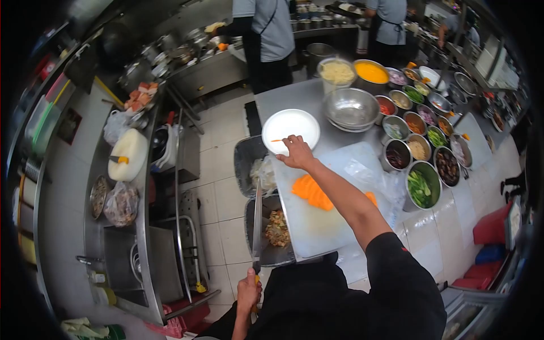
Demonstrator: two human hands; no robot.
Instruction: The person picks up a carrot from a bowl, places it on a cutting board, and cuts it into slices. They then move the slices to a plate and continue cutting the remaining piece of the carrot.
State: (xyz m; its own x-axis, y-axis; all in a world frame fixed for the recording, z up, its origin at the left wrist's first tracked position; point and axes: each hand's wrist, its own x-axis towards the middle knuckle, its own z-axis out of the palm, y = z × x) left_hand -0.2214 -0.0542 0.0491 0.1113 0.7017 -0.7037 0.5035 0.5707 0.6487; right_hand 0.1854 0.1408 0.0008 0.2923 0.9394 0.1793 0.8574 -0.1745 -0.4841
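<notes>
My left hand is closed around the yellow handle of a long kitchen knife, whose blade points up beside the table edge. Stretched across the cutting board, my right hand grips the near rim of a round white bowl, fingers curled over it. A thin orange strip shows against the white, close to the fingertips. Sliced orange vegetable, likely carrot, lies on the white cutting board, partly behind my forearm. Clear plastic covers the board's far right part.
Nested metal bowls and several containers of cut ingredients, including green vegetables, crowd the table's right side. Grey bins with scraps stand beneath the left edge. Two co-workers stand beyond. A steel sink counter runs along the left.
</notes>
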